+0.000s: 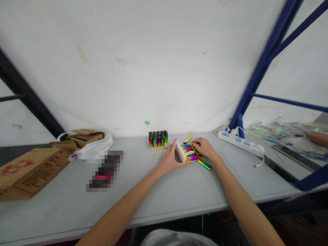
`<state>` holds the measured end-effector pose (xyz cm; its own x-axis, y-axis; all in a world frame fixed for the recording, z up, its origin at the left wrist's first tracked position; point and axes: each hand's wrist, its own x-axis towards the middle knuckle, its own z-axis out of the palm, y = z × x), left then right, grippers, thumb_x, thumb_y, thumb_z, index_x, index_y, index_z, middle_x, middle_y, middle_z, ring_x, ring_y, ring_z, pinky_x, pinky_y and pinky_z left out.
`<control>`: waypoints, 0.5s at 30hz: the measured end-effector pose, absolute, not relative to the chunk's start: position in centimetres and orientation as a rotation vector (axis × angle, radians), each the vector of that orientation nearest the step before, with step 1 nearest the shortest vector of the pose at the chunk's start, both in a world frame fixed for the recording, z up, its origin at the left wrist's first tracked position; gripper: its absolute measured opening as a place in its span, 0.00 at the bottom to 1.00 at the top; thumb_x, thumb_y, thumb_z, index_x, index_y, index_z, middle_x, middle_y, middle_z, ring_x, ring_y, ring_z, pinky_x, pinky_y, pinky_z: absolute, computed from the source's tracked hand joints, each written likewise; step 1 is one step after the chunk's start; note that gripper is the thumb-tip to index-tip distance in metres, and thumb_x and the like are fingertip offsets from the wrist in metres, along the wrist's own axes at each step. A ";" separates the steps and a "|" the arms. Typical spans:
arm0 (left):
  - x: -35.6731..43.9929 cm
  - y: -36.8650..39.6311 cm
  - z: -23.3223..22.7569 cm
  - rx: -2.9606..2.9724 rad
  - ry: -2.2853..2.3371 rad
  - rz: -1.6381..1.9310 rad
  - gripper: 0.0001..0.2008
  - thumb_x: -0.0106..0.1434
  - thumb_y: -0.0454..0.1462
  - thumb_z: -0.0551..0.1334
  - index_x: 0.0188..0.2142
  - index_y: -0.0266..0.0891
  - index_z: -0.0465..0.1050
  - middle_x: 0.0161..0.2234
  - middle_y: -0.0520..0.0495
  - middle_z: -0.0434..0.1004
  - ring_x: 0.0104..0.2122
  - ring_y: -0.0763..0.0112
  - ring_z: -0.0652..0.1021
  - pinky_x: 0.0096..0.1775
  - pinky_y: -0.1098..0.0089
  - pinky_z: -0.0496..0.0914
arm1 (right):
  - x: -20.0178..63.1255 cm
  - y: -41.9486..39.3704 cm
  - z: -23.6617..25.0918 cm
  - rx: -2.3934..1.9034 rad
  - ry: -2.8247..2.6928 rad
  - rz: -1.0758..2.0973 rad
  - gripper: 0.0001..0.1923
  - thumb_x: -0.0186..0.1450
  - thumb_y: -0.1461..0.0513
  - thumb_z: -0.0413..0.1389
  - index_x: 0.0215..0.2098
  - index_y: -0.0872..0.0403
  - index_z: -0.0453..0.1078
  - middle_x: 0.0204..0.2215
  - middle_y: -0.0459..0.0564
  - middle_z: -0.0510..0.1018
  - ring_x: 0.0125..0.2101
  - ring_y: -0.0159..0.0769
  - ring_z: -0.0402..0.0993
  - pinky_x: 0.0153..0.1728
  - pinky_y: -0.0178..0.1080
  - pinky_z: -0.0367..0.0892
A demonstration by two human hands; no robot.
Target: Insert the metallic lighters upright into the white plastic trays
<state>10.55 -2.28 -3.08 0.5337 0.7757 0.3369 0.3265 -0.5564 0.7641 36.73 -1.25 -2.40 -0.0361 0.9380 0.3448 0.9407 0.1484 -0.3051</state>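
My left hand [169,158] grips a small white box [179,150], tilted on its side on the grey table [164,191]. My right hand [205,147] rests on a pile of rainbow-coloured lighters [191,153] lying just right of the box, fingers pinching one of them. One green-gold lighter [204,164] lies apart at the pile's near right. A yellow lighter [187,139] lies behind the pile. A tray of upright lighters with black tops [158,139] stands behind my left hand near the wall.
A white power strip [239,141] with a cable lies at the right. Cardboard boxes [28,172] and a white bag [94,148] sit at the left, beside a blurred dark object [105,170]. A blue frame [266,58] separates another person's hand [317,138] at far right.
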 end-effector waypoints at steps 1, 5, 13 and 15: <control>10.6 -2.3 -3.1 2.127 0.892 0.894 0.67 0.49 0.48 0.77 0.76 0.42 0.36 0.70 0.31 0.54 0.69 0.43 0.60 0.68 0.51 0.56 | 36.6 -1.3 -2.1 -1.772 -1.964 -0.001 0.17 0.72 0.58 0.52 0.47 0.54 0.82 0.48 0.56 0.83 0.49 0.43 0.76 0.54 0.40 0.66; 10.6 -2.0 -3.2 2.134 0.904 0.889 0.68 0.48 0.48 0.78 0.76 0.42 0.35 0.71 0.30 0.53 0.69 0.44 0.60 0.68 0.50 0.55 | 34.9 -1.9 -1.0 -1.623 -1.858 -0.058 0.21 0.75 0.57 0.46 0.49 0.56 0.79 0.52 0.58 0.81 0.53 0.45 0.75 0.58 0.45 0.64; 10.2 -2.4 -2.1 2.181 0.857 0.839 0.70 0.46 0.53 0.79 0.76 0.43 0.35 0.73 0.30 0.49 0.72 0.43 0.56 0.69 0.49 0.55 | 29.0 -3.3 -1.0 -1.485 -2.174 0.112 0.21 0.77 0.61 0.43 0.53 0.58 0.76 0.50 0.60 0.82 0.50 0.43 0.76 0.56 0.42 0.65; 9.3 -3.5 -0.5 2.263 0.878 0.836 0.67 0.47 0.55 0.78 0.75 0.44 0.39 0.74 0.32 0.48 0.72 0.43 0.54 0.69 0.49 0.55 | 28.9 -3.4 -1.1 -1.490 -2.216 0.094 0.21 0.77 0.62 0.43 0.51 0.57 0.77 0.49 0.59 0.82 0.50 0.43 0.76 0.55 0.42 0.65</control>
<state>9.28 -3.52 -0.46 0.5898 0.7316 0.3420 0.3781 -0.6244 0.6835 28.87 -3.39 -1.09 -0.3032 0.8909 0.3383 0.8590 0.4092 -0.3077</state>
